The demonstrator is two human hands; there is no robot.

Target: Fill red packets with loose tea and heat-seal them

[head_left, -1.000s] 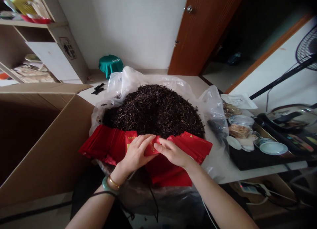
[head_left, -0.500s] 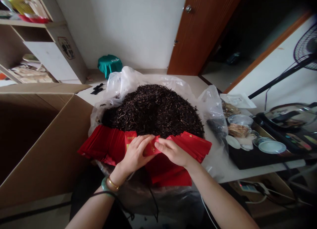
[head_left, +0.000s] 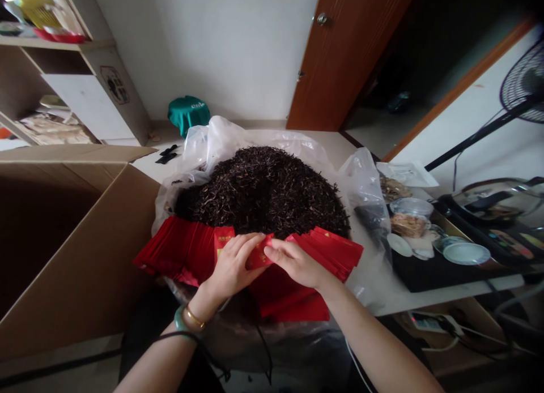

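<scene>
The dark leaf heap (head_left: pixel 272 183) could shed bits onto the red packets (head_left: pixel 182 248) fanned along its near edge if nudged. There, left hand (head_left: pixel 238 260) and right hand (head_left: pixel 295 261) grasp one small packet (head_left: pixel 258 257); squeezing hard might crease it.

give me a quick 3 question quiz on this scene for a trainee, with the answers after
1. True or false: the left hand and the right hand both touch the same red packet.

2. Seen from the person's side, where is the open cardboard box?
a) right of the dark heap
b) left of the dark heap
c) directly behind the dark heap

3. Fill in: the green bangle and gold bangle are worn on the ____ wrist.

Key: 1 true; 2 b; 3 left
</scene>
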